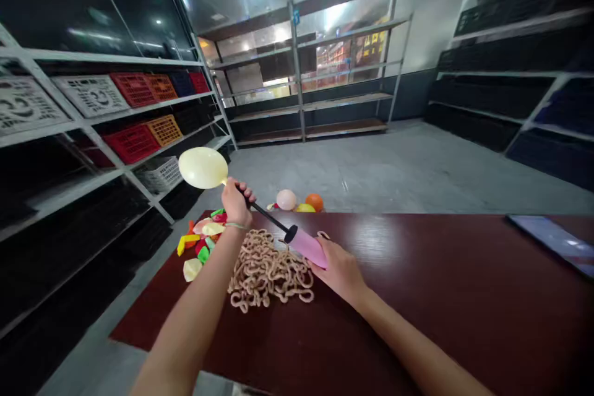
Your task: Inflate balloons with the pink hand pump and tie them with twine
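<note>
A hand balloon pump is held in both hands above the table. My right hand point(341, 269) is wrapped around its pink barrel point(309, 246). Out of the barrel runs a black rod point(269, 216) up to my left hand point(237, 203), closed on the pump's far end. A pale yellow balloon point(203, 167), inflated, sticks out beyond my left hand, its neck at the fingers. Just how the neck sits on the pump is hidden. Below the pump lies a heap of tan, curled, rope-like pieces point(269, 272). Limp coloured balloons point(204, 238) lie left of the heap.
The dark red table point(394, 297) carries a flat dark-screened device point(554, 241) at the right. Past its far edge show a whitish balloon point(286, 200), a yellow balloon point(305, 208) and an orange balloon point(315, 202). Shelves with plastic crates point(132, 143) stand left.
</note>
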Motion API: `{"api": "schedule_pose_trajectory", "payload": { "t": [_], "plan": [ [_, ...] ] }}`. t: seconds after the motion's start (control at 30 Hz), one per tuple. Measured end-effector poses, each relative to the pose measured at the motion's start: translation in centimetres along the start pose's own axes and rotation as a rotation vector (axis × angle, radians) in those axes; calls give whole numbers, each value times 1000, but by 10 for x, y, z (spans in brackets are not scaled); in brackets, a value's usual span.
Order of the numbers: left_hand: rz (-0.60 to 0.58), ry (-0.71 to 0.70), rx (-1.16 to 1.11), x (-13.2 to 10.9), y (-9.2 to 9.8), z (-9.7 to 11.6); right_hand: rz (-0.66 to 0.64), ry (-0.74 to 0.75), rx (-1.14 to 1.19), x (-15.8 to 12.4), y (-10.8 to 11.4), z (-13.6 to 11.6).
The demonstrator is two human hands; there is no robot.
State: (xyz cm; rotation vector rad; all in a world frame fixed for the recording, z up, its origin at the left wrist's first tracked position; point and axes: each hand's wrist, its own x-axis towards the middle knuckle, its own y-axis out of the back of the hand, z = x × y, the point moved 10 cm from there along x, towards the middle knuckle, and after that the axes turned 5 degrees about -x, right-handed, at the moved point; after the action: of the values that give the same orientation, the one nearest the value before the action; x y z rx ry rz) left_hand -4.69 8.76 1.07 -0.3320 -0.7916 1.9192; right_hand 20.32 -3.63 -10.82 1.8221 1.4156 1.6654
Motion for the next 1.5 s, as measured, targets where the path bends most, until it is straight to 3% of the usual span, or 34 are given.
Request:
{"api": "schedule_pose_trajectory", "payload": {
  "t": [0.1, 0.2, 0.3, 0.4, 0.5, 0.6, 0.7, 0.8, 0.93, 1.03, 1.13, 1.37, 1.43, 1.5],
  "plan": [
    [-49, 46, 2, -36, -17, -43, 8, -98, -17, -4, 2, 15],
    [-219, 137, 18, -75, -36, -86, 12, -158, -16, -7, 4, 24],
    [-230, 189, 6, -93, -28, -106, 11, -148, -38, -6, 5, 22],
    [-120, 210, 12, -78, -3, -96, -13, -55, -68, -4, 3, 9],
    [-55, 169, 27, -42, 14, -61, -25, 7, -72, -3, 2, -1],
    [-41, 101, 47, -4, 16, -23, -22, 13, -45, -3, 3, -4],
    [-57, 56, 22, 12, 8, -10, 3, -2, -40, -3, 6, -3],
    [-35, 73, -21, -6, 3, -36, 46, -65, -137, -4, 9, 6],
    [-62, 206, -16, -63, -1, -104, 38, -126, -249, -5, 10, 16],
    [-72, 232, -37, -87, 6, -125, 15, -80, -263, -5, 9, 12],
    [-42, 232, 0, -76, 19, -114, 11, 6, -252, -6, 7, 1],
    [8, 124, 81, 11, 25, -30, 40, 46, -140, -6, 6, -7],
    [10, 87, 70, 21, 20, -17, 43, 40, -95, -5, 6, -6],
    [2, 63, 37, 15, 11, -20, 59, -2, -72, -5, 7, -3]
  ]
}}
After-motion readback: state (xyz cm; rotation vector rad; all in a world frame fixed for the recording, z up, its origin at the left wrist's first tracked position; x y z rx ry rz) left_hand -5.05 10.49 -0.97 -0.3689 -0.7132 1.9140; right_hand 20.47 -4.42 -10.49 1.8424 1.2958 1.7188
